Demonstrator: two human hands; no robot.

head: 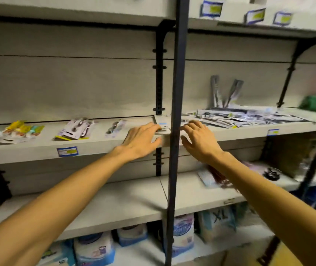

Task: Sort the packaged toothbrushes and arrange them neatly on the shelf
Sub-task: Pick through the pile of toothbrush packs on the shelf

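Left hand point(143, 139) holds nothing; post point(176, 116) splits shelf point(99, 144).

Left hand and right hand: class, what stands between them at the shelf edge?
In the head view, a dark vertical post stands between the left hand and the right hand, in front of a white package on the shelf.
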